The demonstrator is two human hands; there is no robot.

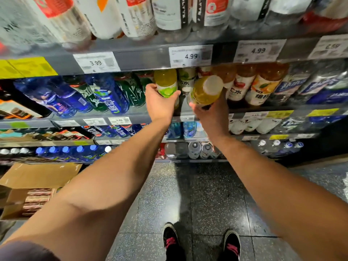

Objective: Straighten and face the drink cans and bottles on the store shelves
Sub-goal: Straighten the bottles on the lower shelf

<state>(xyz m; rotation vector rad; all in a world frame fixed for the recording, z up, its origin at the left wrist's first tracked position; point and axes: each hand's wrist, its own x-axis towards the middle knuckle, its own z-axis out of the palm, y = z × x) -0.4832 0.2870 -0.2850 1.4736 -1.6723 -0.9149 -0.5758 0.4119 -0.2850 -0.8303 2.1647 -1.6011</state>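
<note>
My left hand (160,102) grips a yellow-green bottle with a lime label (166,84) standing at the front of the middle shelf (131,112). My right hand (211,112) holds a second yellow bottle with a white cap (206,91), tilted out of the row with its cap towards me. Behind them stand white-labelled bottles (186,80), and orange-brown tea bottles (243,83) line up to the right.
Blue and green bottles (105,95) fill the shelf to the left, clear bottles (310,85) the right. The upper shelf edge with price tags (190,56) hangs just above my hands. An open cardboard box (28,191) sits on the floor at left; my shoes (201,243) are below.
</note>
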